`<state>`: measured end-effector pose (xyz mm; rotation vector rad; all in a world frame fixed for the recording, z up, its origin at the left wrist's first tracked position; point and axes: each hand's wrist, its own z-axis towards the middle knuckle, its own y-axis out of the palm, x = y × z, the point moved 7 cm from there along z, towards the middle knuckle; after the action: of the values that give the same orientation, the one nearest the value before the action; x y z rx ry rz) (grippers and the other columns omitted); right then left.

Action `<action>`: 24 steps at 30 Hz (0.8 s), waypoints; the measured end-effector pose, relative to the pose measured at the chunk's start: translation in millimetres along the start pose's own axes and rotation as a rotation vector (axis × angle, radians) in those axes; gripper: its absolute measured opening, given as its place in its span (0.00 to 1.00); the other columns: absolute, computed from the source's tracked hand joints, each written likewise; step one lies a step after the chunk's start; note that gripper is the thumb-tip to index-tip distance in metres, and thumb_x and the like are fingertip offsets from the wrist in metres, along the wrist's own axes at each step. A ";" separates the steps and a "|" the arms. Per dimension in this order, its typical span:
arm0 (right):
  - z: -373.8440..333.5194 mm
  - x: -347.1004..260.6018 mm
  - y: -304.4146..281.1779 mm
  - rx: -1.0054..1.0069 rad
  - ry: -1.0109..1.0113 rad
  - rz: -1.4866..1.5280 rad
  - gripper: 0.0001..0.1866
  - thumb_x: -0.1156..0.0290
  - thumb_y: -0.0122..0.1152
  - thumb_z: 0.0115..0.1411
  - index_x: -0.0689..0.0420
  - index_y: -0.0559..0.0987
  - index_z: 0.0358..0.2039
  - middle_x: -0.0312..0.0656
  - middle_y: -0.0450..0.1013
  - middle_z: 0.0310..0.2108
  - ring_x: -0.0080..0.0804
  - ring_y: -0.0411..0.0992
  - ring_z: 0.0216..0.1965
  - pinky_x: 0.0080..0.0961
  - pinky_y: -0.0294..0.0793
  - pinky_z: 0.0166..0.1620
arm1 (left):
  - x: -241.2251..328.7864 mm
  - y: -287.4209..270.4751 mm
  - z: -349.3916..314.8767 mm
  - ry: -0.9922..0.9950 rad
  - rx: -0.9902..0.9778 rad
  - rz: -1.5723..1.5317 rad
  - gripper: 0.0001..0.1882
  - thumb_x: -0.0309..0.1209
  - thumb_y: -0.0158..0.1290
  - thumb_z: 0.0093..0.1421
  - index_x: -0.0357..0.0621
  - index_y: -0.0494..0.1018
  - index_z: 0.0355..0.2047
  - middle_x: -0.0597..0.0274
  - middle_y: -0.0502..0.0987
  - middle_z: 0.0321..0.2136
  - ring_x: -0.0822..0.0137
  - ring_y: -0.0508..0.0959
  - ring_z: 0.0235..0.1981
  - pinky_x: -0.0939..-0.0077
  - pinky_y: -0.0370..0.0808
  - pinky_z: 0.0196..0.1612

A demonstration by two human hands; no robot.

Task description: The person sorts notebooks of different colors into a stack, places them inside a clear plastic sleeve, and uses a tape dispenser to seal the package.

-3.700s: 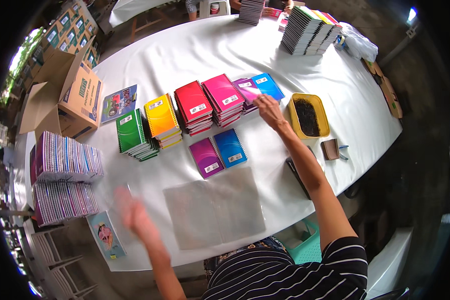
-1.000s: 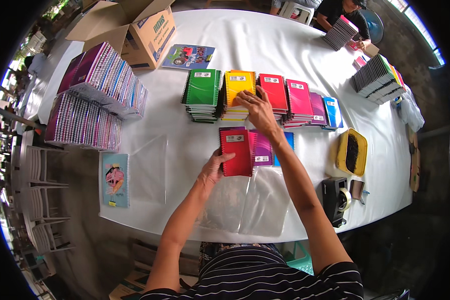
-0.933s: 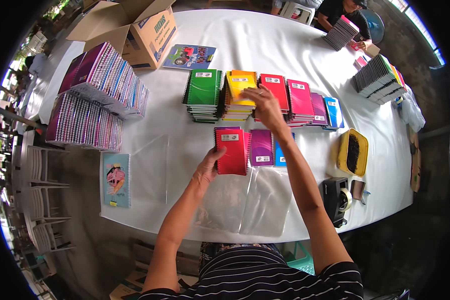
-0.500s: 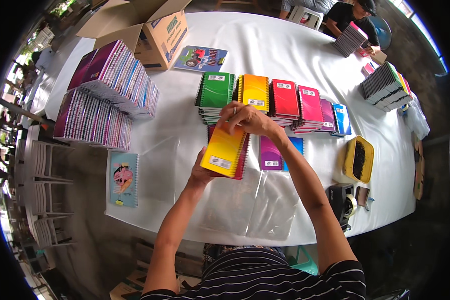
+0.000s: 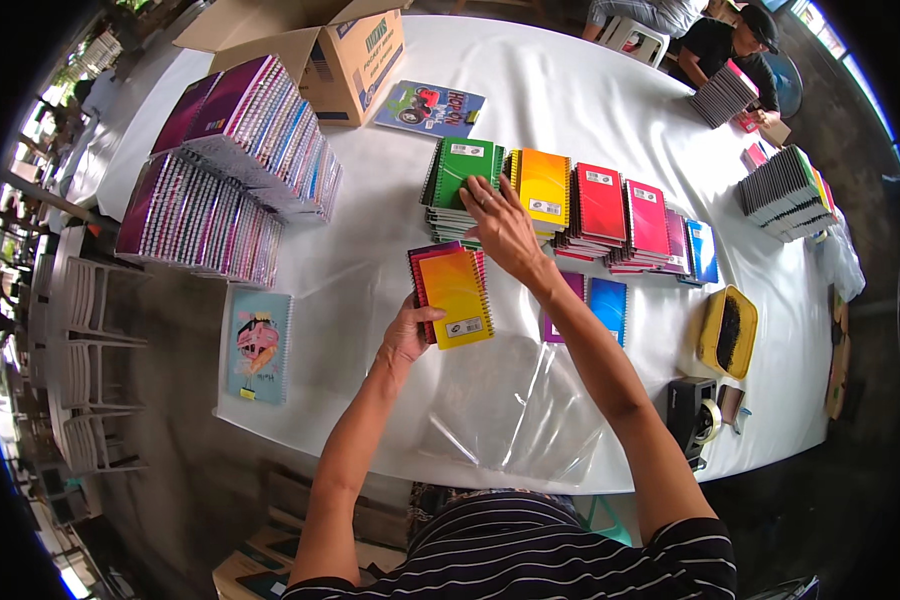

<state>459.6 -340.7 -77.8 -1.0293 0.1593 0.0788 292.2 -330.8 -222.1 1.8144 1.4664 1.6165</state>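
My left hand point(image 5: 407, 332) grips a few small spiral notebooks, with a yellow-orange notebook point(image 5: 452, 290) on top and red and pink covers showing beneath it. My right hand point(image 5: 507, 230) reaches over the nearby row of stacks, its fingers stretched out on the green notebook point(image 5: 460, 158) that tops the leftmost stack. To the right of that run stacks topped by a yellow notebook point(image 5: 544, 180), a red notebook point(image 5: 600, 205), a pink notebook point(image 5: 647, 215), a purple one and a blue notebook point(image 5: 703, 250). Partly behind my right forearm lie a purple notebook point(image 5: 551, 328) and another blue notebook point(image 5: 608, 306).
Tall stacks of purple-covered notebooks point(image 5: 205, 215) stand at left, near an open cardboard box point(image 5: 365, 62). A light-blue notebook point(image 5: 260, 345) lies by the left edge. On the right are a yellow tub point(image 5: 730, 335) and a tape dispenser point(image 5: 688, 410). Across the table, a person holds notebooks.
My right hand has left the yellow notebook in my left hand and moved up to the green stack. The view has shifted slightly. My left hand still holds its notebooks.
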 end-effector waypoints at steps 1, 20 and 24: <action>0.0 -1.1 1.5 0.012 -0.060 -0.092 0.24 0.79 0.60 0.48 0.62 0.75 0.50 0.49 0.67 0.57 0.43 0.62 0.61 0.42 0.53 0.67 | 1.9 -3.5 -0.9 0.013 -0.013 0.005 0.33 0.23 0.58 0.49 0.39 0.63 0.56 0.57 0.74 0.49 0.60 0.74 0.50 0.64 0.71 0.55; -120.5 151.0 -138.3 0.319 0.576 -0.342 0.15 0.68 0.65 0.52 0.57 0.78 0.41 0.44 0.75 0.41 0.41 0.73 0.42 0.38 0.70 0.44 | -11.9 7.3 0.5 -0.069 0.098 -0.114 0.27 0.32 0.60 0.54 0.38 0.67 0.53 0.57 0.76 0.45 0.61 0.78 0.44 0.66 0.76 0.49; -202.5 293.3 -132.8 -0.128 1.217 0.050 0.21 0.53 0.71 0.45 0.61 0.82 0.27 0.49 0.78 0.26 0.40 0.77 0.30 0.36 0.72 0.34 | -38.2 33.6 22.0 -0.108 0.078 -0.070 0.28 0.35 0.63 0.53 0.37 0.68 0.52 0.55 0.76 0.44 0.61 0.78 0.44 0.67 0.76 0.49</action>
<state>748.0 -585.4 -117.2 -1.0835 1.2946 -0.5141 333.2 -368.0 -224.7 1.8389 1.5462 1.4239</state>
